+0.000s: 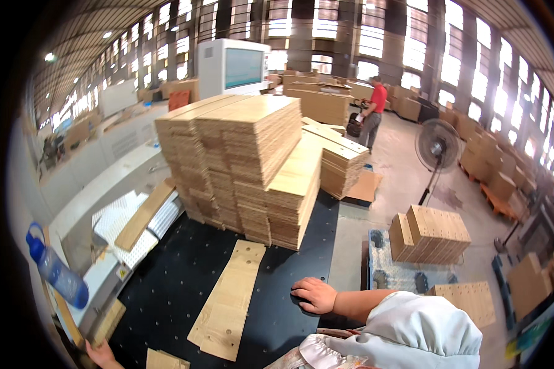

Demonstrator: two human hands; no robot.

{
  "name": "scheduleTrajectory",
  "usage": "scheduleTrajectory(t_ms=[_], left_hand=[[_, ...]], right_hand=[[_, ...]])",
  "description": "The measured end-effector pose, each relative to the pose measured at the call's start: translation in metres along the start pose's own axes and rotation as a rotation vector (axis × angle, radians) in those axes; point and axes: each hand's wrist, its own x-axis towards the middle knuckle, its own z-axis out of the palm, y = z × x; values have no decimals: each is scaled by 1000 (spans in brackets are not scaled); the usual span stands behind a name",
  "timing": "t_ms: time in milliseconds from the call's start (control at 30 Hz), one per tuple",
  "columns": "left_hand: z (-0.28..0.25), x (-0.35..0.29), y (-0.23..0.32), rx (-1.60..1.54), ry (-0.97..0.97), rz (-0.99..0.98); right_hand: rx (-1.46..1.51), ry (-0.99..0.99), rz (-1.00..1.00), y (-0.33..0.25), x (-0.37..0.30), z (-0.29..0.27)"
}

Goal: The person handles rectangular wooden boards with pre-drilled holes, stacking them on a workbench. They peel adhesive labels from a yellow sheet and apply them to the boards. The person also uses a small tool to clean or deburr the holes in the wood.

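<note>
The right hand (316,296) lies on the dark surface (166,283) near its right edge, its grip released and the fingers loosely curled. The left hand (103,355), at the near left, has its fingertips by the near ends of a short board (108,323) and a narrow wooden strip (66,317); whether its grip is closed on either, I cannot tell.

Between the hands lie the long pale boards (231,301), seemingly two that overlap, running from the near side of the surface toward the tall stack (246,129). Neither hand appears to touch them. Their edges do not line up, so a push on one could plausibly skew it against the other or slide both off line. Another board (166,360) shows at the near edge, cut off by the view, and could be knocked if the left arm swept inward.

The stack is stepped and its layers are uneven; a hard bump low on its near side might shift the columns and let top boards slip.

At the far left, a loose board (144,215) lies slantwise on white sheets (120,221), which could slide if it were caught. The blue bottle (58,273) leans on the left, beyond the left hand; a careless elbow might tip it and wet the wood.
</note>
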Motion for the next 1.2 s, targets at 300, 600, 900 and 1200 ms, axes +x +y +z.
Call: scheduleTrajectory(t_ms=[300, 600, 900, 1200], left_hand=[[16, 49, 54, 1043, -3, -91], [113, -257, -184, 1539, -946, -165], [23, -428, -348, 1740, -1629, 594], [-8, -475, -369, 2127, -1608, 402]], right_hand=[[78, 107, -60, 2, 5, 5], [102, 154, -105, 7, 0, 6], [94, 180, -83, 13, -7, 10], [181, 281, -102, 16, -9, 17]])
